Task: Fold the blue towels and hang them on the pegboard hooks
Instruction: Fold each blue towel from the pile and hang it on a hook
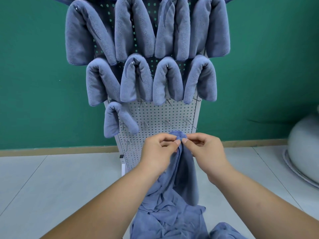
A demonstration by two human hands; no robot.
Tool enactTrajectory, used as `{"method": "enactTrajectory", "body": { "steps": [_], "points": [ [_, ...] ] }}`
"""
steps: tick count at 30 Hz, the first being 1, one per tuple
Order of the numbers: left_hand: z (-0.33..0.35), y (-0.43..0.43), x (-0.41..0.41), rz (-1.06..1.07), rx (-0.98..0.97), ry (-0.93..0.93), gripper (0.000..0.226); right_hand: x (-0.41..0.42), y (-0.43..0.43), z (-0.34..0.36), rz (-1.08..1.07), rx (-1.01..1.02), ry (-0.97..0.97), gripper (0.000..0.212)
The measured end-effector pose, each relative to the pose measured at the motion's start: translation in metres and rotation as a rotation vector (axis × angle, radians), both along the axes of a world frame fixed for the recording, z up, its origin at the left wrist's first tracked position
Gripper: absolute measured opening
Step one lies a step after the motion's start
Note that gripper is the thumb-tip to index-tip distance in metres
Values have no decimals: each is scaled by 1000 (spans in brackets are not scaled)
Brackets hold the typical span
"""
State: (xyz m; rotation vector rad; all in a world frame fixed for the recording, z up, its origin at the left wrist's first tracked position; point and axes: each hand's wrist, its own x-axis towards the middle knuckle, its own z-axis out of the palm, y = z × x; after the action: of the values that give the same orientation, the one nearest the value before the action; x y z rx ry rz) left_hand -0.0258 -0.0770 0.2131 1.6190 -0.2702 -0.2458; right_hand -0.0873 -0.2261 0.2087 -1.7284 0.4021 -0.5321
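Below pegboard (155, 114), hands pinch towel (184, 169); bottom cropped.

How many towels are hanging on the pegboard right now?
9 towels: four in the top row, four in the middle row, one at lower left. More may be cut off above.

The hung towels (136, 28) are thick, fleecy cloth, matt and plush, with a soft nap. The loose towel (185, 169) looks like the same cloth, with a stitched hem along its edge, and it crumples softly lower down. The pegboard (155, 112) is a smooth, matt white perforated sheet, seemingly painted metal. Its hooks (168, 124) are thin bare metal wire with a dull grey shine. The wall (34, 66) is smooth, matt green. The floor (51, 178) is pale, smooth tile with a faint sheen. The skirting (69, 150) looks like tan wood.
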Motion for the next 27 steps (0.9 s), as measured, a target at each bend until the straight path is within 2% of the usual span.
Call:
{"method": "enactTrajectory", "body": {
  "steps": [4, 8, 13, 18, 20, 24, 25, 27],
  "points": [
    [-1, 1, -1, -19, -3, 9, 6, -1, 1, -2, -24, -267, 46, 4],
    [1, 1, -3, -46, 3, 14, 10, -7, 4, -2, -17, -514, 43, 13],
    [0, 3, 2, -128, 78, -42, 24, -7, 6, -5, -39, -529, 19, 24],
    [6, 8, 9, -226, 96, -46, 25, -1, -4, -3, -73, -482, 23, 13],
    [2, 13, 17, -202, 226, -85, 23, -1, -8, 0, -64, -489, 10, 12],
    [-8, 30, 35, -156, 787, -291, 25, -3, -16, 5, -30, -497, -59, 17],
    [-8, 34, 36, -136, 869, -343, 25, -3, -18, 5, -39, -516, -70, 17],
    [-4, 38, 38, -72, 901, -458, 18, -3, -24, 5, -66, -561, -49, 16]
  ]
}}
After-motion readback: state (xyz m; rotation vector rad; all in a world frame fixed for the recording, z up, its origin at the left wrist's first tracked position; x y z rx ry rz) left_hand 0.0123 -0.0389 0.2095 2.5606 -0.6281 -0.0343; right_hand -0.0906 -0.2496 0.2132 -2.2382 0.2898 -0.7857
